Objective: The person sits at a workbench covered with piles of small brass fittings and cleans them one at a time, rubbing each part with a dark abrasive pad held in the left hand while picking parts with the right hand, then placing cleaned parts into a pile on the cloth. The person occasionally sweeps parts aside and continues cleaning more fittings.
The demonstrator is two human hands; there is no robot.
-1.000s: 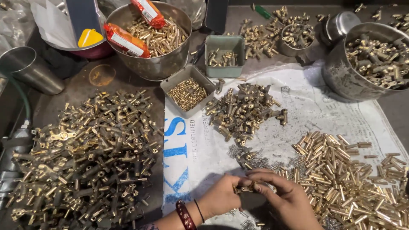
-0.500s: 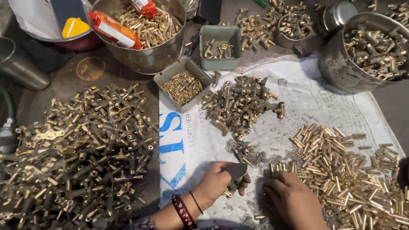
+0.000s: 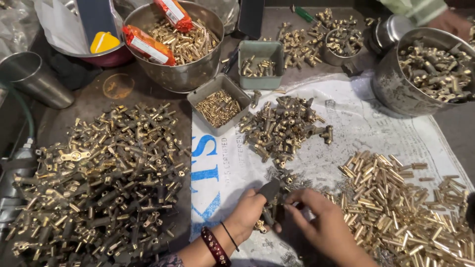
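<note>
Head view: left hand [image 3: 252,213] at 6 o'clock is closed around a dark tool [image 3: 270,194] and a brass fitting [image 3: 261,226]. Right hand [image 3: 324,223] beside it pinches at the same tool, fingers curled. Free room is tight: only a bare strip of printed sheet [image 3: 225,168] at 9 o'clock of the hands. Three loose brass piles: big one [image 3: 99,183] at 9, fittings [image 3: 284,128] at 12, tubes [image 3: 405,207] at 3. Two square trays [image 3: 217,106], two large steel bowls [image 3: 175,44] along the far edge.
</note>
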